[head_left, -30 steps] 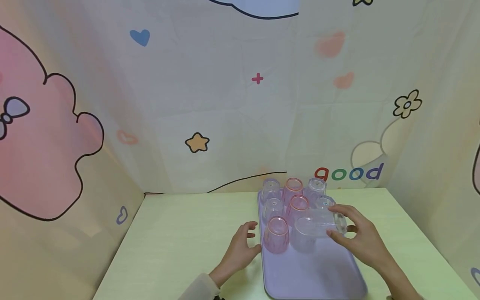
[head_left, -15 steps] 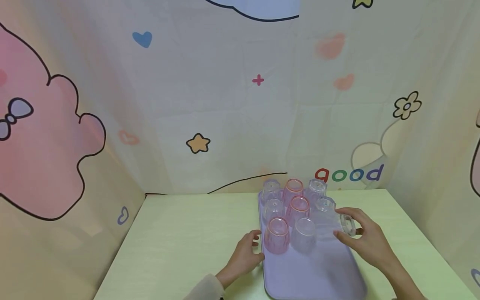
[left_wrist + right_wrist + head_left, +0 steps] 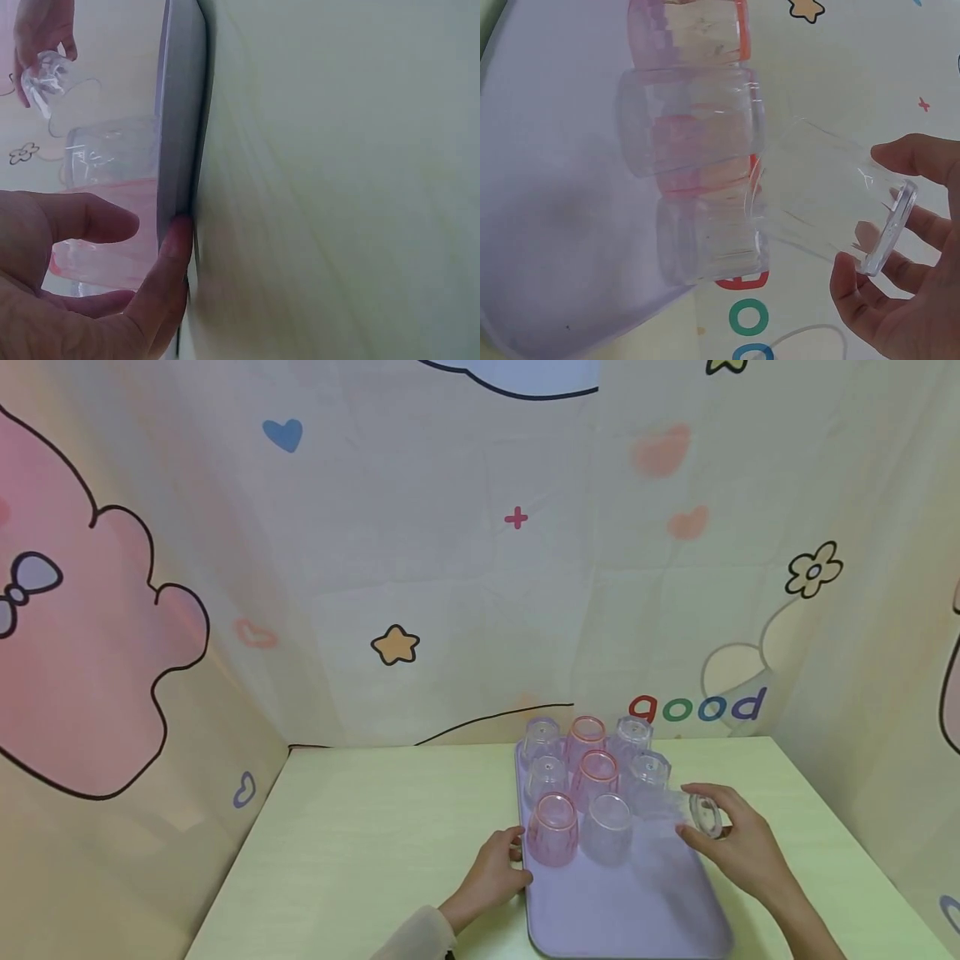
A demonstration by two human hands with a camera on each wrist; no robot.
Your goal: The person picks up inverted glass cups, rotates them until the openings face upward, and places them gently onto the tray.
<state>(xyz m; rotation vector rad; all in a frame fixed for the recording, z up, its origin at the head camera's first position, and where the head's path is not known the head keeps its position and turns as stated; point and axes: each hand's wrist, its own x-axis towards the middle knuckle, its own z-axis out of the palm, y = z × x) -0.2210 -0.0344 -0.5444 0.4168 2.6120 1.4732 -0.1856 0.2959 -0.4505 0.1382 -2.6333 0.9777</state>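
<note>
My right hand (image 3: 746, 852) pinches a clear drinking glass (image 3: 707, 816) near its thick base, above the tray's right side. That glass lies tipped sideways, its mouth towards the left, as the right wrist view also shows the clear glass (image 3: 821, 199). On the lilac tray (image 3: 622, 910), several clear and pink glasses stand upside down. Nearest to me are a pink glass (image 3: 553, 833) and a frosted-looking clear glass (image 3: 608, 835). My left hand (image 3: 491, 870) is at the tray's left edge; in the left wrist view a fingertip touches the tray's outer wall (image 3: 180, 112).
A pale green-yellow table (image 3: 375, 835) extends left of the tray and in a strip to its right. Behind it hangs a printed cloth backdrop (image 3: 465, 593), with cloth sides at left and right. The tray's front half bears no glasses.
My right hand has carried the clear glass to the right and slightly down, away from the frosted-looking glass. My left hand has shifted slightly right, up to the tray's edge.
</note>
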